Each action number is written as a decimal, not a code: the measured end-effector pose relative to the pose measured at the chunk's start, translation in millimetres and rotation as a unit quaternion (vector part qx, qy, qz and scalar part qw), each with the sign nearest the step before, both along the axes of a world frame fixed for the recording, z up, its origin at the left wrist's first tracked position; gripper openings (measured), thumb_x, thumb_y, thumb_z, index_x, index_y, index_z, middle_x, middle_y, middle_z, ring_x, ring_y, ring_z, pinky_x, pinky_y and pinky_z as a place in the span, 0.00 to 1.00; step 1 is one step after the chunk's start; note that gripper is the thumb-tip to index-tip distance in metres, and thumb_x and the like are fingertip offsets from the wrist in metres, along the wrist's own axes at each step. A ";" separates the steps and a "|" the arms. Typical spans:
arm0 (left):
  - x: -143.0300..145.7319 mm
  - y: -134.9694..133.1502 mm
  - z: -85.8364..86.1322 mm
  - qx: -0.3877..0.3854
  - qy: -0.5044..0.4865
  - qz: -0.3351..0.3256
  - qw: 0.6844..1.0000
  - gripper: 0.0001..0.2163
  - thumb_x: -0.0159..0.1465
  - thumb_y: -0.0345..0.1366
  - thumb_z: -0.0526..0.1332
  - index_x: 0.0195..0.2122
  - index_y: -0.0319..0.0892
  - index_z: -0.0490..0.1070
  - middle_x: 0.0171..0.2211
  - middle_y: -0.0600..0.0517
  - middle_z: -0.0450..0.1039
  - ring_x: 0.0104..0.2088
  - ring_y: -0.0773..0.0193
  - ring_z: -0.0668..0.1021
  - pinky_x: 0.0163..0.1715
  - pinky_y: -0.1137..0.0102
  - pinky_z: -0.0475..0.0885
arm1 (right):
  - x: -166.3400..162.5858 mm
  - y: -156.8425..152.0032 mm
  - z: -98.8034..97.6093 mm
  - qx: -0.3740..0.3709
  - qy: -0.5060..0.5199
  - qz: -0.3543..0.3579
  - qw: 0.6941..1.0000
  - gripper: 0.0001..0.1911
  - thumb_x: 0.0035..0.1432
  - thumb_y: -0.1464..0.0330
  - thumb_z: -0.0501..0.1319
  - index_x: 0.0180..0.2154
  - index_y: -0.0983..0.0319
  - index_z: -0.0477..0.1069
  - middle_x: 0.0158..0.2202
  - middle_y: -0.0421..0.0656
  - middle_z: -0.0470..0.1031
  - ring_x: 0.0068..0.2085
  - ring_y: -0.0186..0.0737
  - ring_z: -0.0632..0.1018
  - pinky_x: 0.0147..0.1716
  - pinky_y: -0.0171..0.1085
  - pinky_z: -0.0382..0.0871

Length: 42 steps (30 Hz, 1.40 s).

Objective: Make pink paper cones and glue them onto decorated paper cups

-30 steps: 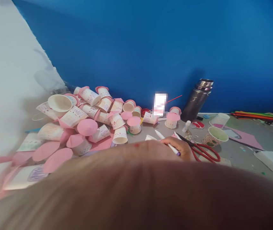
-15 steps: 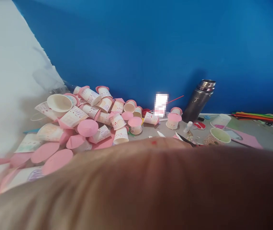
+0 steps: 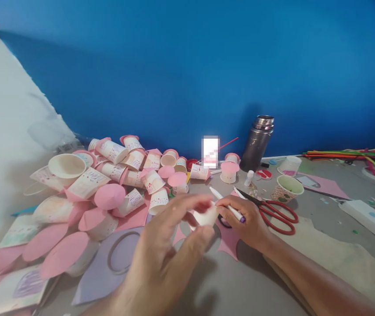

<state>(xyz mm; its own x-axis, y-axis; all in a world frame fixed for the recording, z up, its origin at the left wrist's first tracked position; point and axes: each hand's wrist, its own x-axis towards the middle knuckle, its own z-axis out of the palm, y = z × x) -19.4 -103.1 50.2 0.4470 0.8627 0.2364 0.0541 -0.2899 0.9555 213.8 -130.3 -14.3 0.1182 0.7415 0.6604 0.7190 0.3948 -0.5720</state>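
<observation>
Many cups [image 3: 115,175] lay in a big heap by the blue wall [image 3: 187,74], left of both hands. The left hand [image 3: 170,245] had its fingers curled around a small white cup [image 3: 206,216], held just above the table [image 3: 305,272]. The right hand [image 3: 244,219] touched that cup and pinched a pen [image 3: 226,205], which pointed up and left, away from the scissors [image 3: 274,210].

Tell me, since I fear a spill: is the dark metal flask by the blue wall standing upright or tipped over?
Upright. The flask stands on its base against the blue wall, neck upward.
</observation>
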 end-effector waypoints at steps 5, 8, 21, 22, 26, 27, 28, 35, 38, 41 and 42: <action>41.5 36.5 -36.1 -0.090 0.099 0.003 0.991 0.40 0.51 0.42 0.75 0.65 0.46 0.64 0.56 0.40 0.72 0.52 0.45 0.75 0.46 0.59 0.71 | -3.6 -1.2 4.4 -0.008 0.022 0.025 0.999 0.07 0.66 0.71 0.60 0.35 0.60 0.75 0.28 0.39 0.79 0.28 0.34 0.78 0.30 0.32 0.70; 47.3 42.1 -63.0 -0.086 0.108 -0.021 0.990 0.39 0.53 0.42 0.74 0.65 0.45 0.63 0.54 0.43 0.74 0.49 0.49 0.76 0.46 0.61 0.71 | -5.6 -2.0 2.2 -0.010 0.030 0.032 0.999 0.06 0.65 0.70 0.60 0.36 0.60 0.75 0.30 0.40 0.80 0.29 0.35 0.79 0.31 0.32 0.72; 39.8 54.6 -80.5 -0.450 -0.199 -0.184 0.851 0.21 0.60 0.46 0.66 0.48 0.35 0.72 0.34 0.45 0.74 0.32 0.59 0.78 0.26 0.68 0.71 | 10.5 -11.3 4.0 0.001 0.189 -0.015 0.982 0.13 0.69 0.61 0.58 0.46 0.58 0.79 0.27 0.41 0.80 0.23 0.35 0.73 0.25 0.38 0.69; 39.7 54.2 -80.6 -0.436 -0.190 -0.184 0.860 0.20 0.61 0.47 0.66 0.47 0.36 0.72 0.33 0.47 0.73 0.30 0.60 0.77 0.25 0.69 0.69 | 10.3 -11.0 4.0 0.002 0.200 -0.010 0.980 0.13 0.69 0.61 0.58 0.47 0.58 0.79 0.27 0.41 0.80 0.23 0.35 0.72 0.25 0.38 0.69; 37.6 50.3 -77.4 -0.298 -0.077 -0.140 0.941 0.22 0.60 0.47 0.67 0.49 0.40 0.69 0.37 0.47 0.74 0.30 0.62 0.76 0.23 0.71 0.65 | 4.2 -9.4 7.7 -0.017 0.213 -0.010 0.977 0.13 0.69 0.61 0.58 0.48 0.57 0.77 0.31 0.42 0.82 0.24 0.34 0.74 0.23 0.36 0.69; 36.9 48.9 -76.1 -0.239 -0.036 -0.110 0.964 0.23 0.58 0.46 0.69 0.51 0.41 0.68 0.40 0.47 0.74 0.32 0.62 0.76 0.25 0.71 0.66 | 2.4 -9.0 8.7 -0.032 0.206 -0.018 0.978 0.12 0.68 0.61 0.59 0.47 0.58 0.77 0.32 0.42 0.82 0.24 0.34 0.74 0.24 0.35 0.70; 36.1 47.5 -74.9 -0.180 0.002 -0.080 0.980 0.25 0.56 0.45 0.71 0.51 0.42 0.67 0.43 0.46 0.74 0.35 0.60 0.76 0.28 0.70 0.68 | 0.8 -8.7 9.3 -0.050 0.198 -0.026 0.979 0.11 0.67 0.61 0.60 0.45 0.58 0.77 0.32 0.42 0.83 0.25 0.35 0.76 0.25 0.35 0.71; 33.5 46.5 -69.0 -0.126 0.029 -0.095 0.987 0.27 0.51 0.38 0.74 0.51 0.42 0.68 0.41 0.49 0.74 0.37 0.60 0.75 0.33 0.69 0.71 | 0.9 -4.7 3.3 -0.057 0.037 -0.028 0.997 0.12 0.62 0.73 0.58 0.45 0.56 0.75 0.44 0.42 0.83 0.40 0.41 0.82 0.41 0.38 0.75; 35.3 50.2 -67.8 -0.226 -0.061 -0.139 0.962 0.28 0.50 0.37 0.77 0.50 0.42 0.69 0.39 0.49 0.76 0.35 0.62 0.76 0.33 0.70 0.71 | 1.9 -1.4 0.1 -0.006 -0.033 0.022 0.999 0.15 0.62 0.77 0.56 0.46 0.56 0.74 0.44 0.43 0.83 0.43 0.42 0.82 0.42 0.40 0.75; 39.6 51.6 -70.6 -0.316 -0.173 -0.142 0.922 0.27 0.50 0.37 0.77 0.50 0.41 0.73 0.42 0.47 0.78 0.37 0.61 0.78 0.36 0.69 0.72 | 0.5 -0.4 -1.1 0.048 -0.088 0.012 0.995 0.13 0.64 0.77 0.56 0.43 0.56 0.74 0.38 0.43 0.83 0.37 0.42 0.81 0.38 0.41 0.75; 41.1 51.2 -72.4 -0.340 -0.199 -0.143 0.908 0.25 0.51 0.39 0.77 0.49 0.39 0.74 0.43 0.46 0.79 0.38 0.61 0.78 0.37 0.69 0.72 | -0.5 -1.0 -1.1 0.063 -0.109 -0.007 0.992 0.12 0.64 0.76 0.57 0.42 0.56 0.75 0.36 0.44 0.83 0.35 0.42 0.80 0.36 0.41 0.74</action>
<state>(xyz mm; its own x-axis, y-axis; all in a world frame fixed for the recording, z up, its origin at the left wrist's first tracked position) 21.7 -51.9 -22.3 0.6718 0.7318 -0.1149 -0.3198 0.4264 0.8461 213.3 -131.3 -15.3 -0.0287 0.6506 0.7589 0.8262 0.4427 -0.3483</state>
